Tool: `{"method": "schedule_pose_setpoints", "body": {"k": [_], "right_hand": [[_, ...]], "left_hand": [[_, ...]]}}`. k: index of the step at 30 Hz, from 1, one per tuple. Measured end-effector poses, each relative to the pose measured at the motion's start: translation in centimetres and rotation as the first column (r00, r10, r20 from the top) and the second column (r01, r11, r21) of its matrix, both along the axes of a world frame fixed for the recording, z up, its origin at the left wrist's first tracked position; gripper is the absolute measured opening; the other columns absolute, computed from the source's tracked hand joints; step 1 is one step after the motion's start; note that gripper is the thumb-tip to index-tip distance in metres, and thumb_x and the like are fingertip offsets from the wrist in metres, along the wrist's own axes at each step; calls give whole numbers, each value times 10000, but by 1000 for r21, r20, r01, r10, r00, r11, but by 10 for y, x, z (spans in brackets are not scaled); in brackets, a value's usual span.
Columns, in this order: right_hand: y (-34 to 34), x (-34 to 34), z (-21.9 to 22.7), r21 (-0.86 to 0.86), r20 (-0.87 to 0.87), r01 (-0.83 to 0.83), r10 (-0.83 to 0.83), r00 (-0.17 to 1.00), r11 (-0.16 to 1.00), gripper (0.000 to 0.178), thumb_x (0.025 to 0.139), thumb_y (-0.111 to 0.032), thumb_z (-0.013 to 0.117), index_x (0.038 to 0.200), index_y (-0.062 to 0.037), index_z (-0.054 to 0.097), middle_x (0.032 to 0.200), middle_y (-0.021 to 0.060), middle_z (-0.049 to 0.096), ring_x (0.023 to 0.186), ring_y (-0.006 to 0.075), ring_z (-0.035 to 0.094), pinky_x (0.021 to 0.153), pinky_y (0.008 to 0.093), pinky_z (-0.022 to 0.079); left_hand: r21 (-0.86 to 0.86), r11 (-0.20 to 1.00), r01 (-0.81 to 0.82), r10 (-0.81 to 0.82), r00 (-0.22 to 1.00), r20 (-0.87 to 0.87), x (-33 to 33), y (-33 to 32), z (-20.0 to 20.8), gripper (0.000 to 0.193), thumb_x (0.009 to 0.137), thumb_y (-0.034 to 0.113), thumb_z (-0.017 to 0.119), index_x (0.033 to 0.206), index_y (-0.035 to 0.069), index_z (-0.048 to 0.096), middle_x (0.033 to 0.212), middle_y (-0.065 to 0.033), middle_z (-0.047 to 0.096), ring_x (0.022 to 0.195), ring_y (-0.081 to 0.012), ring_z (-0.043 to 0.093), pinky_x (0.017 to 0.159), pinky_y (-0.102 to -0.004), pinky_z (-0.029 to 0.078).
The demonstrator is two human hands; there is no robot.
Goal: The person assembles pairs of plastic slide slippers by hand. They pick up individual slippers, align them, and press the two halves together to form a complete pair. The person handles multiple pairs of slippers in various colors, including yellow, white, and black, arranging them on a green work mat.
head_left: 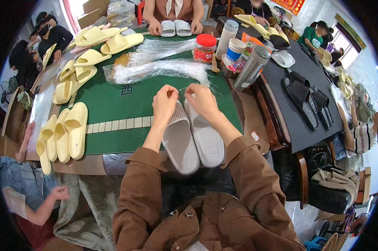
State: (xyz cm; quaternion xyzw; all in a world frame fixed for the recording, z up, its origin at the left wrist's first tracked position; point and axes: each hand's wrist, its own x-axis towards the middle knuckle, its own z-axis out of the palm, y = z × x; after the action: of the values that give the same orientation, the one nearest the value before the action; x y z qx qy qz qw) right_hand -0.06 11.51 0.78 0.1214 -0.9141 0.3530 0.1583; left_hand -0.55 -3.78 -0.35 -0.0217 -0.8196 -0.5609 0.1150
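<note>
A pair of grey slides lies in front of me: the left slide [179, 144] and the right slide [209, 142] sit side by side, heels toward me and hanging past the table edge. Over their toe straps my left hand [164, 104] and my right hand [203, 101] are closed in a pinch, close together. A thin clear plastic strand [182, 88] runs between the fingertips of both; its ends are hidden. Just beyond lies a bundle of clear plastic strands [159, 71] in a film wrap, with another bundle [168, 49] behind it.
Yellow slides [76, 131] stand at the left, more behind them. A red-lidded jar [204, 48], a paper cup [235, 50] and a steel flask [252, 68] stand at the right. A person across holds grey slides [176, 28]. Black slides [306, 98] lie on the dark table.
</note>
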Motion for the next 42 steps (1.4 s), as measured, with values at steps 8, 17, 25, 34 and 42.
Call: {"method": "schedule_pose_setpoints", "body": {"k": [8,17,25,34,42], "right_hand": [[-13,-5,13,-57,45,-102,105,994,993,185,841,-183,619,936,-32,667,889,153,695,825,326,668,727,403,517],[-23,6,-3,43,-142,-26,32,989,999,110,856,-143,550,864,-37,575,824,185,650,754,406,618,646,488,486],[-20,3,-15,-214,-144,-48,17,989,976,101,841,-101,567,848,0,567,801,202,637,730,388,624,623,462,481],[-19,7,-12,-290,-146,-97,56,988,952,102,795,-78,621,844,12,617,727,185,615,659,337,611,608,393,487],[-15,3,-17,-332,-154,-147,100,983,932,109,789,-82,635,838,15,639,759,169,619,686,316,602,643,382,486]], "left_hand": [[13,999,-39,39,999,-3,9,4,-3,144,851,168,580,856,31,623,775,-119,682,749,-263,669,704,-382,491],[-118,993,-27,19,997,-70,10,3,-10,117,867,149,563,854,36,591,776,-142,666,724,-326,645,693,-411,486],[-98,995,11,-21,994,-104,8,5,-13,112,872,140,576,885,29,588,787,-136,670,714,-284,650,692,-385,491],[82,995,58,-51,995,-83,12,1,-10,146,897,54,565,991,-6,659,917,-72,683,853,-124,621,783,-257,482],[168,982,90,-79,994,-74,12,2,-11,126,884,-4,560,969,3,654,902,-55,680,826,-113,603,762,-260,480]]}}
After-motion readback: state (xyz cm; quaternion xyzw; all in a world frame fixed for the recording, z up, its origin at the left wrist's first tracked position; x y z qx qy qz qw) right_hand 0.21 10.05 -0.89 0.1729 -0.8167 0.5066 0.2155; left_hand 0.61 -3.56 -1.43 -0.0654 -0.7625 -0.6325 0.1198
